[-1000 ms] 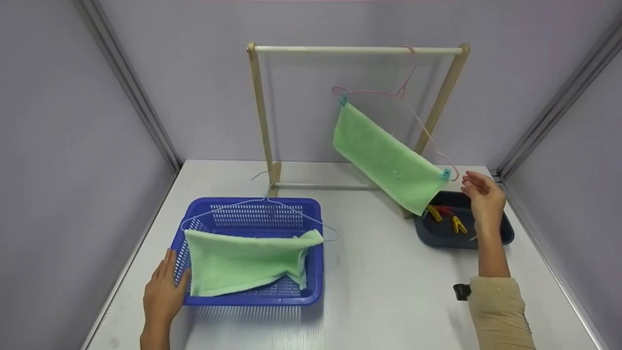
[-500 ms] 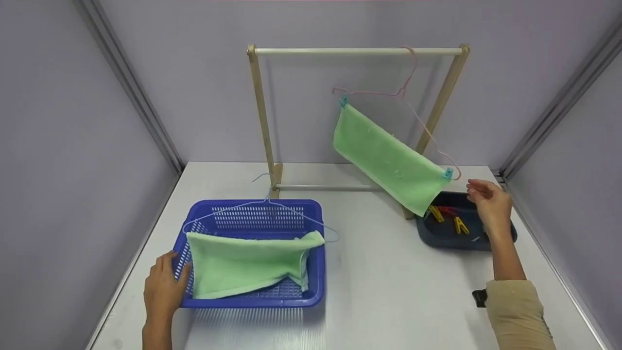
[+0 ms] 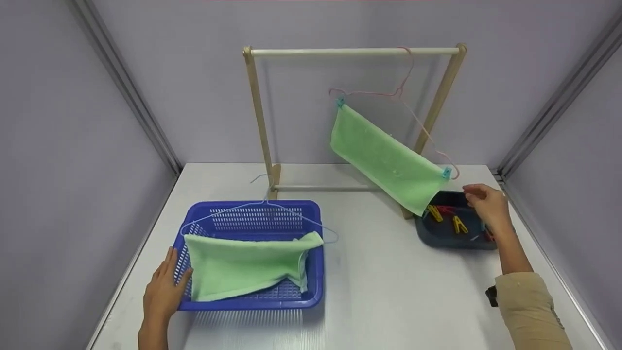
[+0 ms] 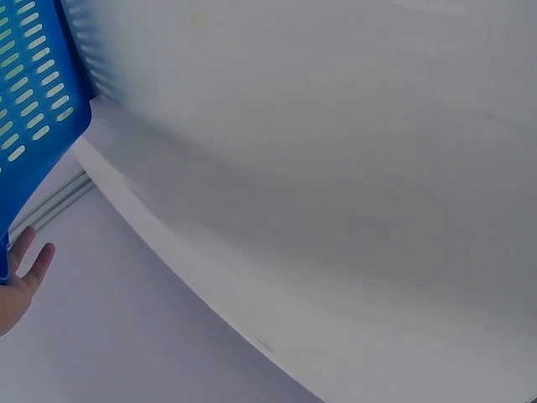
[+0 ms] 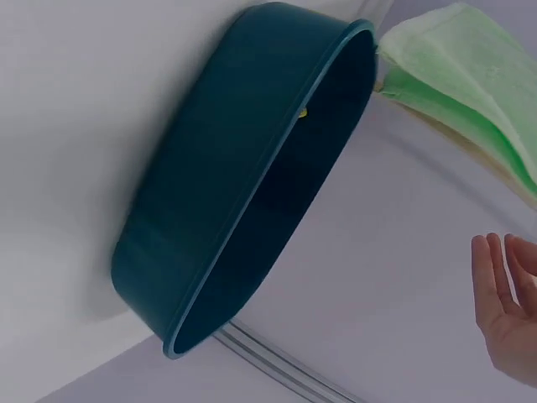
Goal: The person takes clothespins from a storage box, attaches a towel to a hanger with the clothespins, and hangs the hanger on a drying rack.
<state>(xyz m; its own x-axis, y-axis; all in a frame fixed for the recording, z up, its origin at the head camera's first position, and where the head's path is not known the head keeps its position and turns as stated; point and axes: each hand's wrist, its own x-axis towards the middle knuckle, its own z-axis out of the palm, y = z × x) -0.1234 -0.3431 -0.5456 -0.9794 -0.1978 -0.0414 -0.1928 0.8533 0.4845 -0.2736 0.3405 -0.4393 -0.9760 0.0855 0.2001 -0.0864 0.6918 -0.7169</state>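
Observation:
My left hand (image 3: 164, 291) rests on the left rim of a blue plastic basket (image 3: 317, 272), fingers extended. Across the basket lies a light green towel (image 3: 243, 267), with a pale blue hanger (image 3: 286, 206) over it. My right hand (image 3: 488, 206) hovers above a dark bin (image 3: 430, 238), holding nothing, its fingers loosely bent. Just left of it hangs another green towel (image 3: 384, 155), tilted down to the right on a pink hanger (image 3: 371, 92). Teal clothespins, one at the upper left (image 3: 340, 102) and one at the lower right (image 3: 446, 173), clip it on.
The pink hanger hooks over the white bar (image 3: 330, 52) of a wooden-legged rack (image 3: 257, 107). Yellow clothespins (image 3: 459, 224) and red ones (image 3: 446, 210) lie in the bin. Grey walls (image 3: 87, 146) close in the white table (image 3: 379, 282).
My right hand has drawn slightly right and down, away from the pink hanger's lower end. The left hand stays at the basket rim. The towels hold nearly still.

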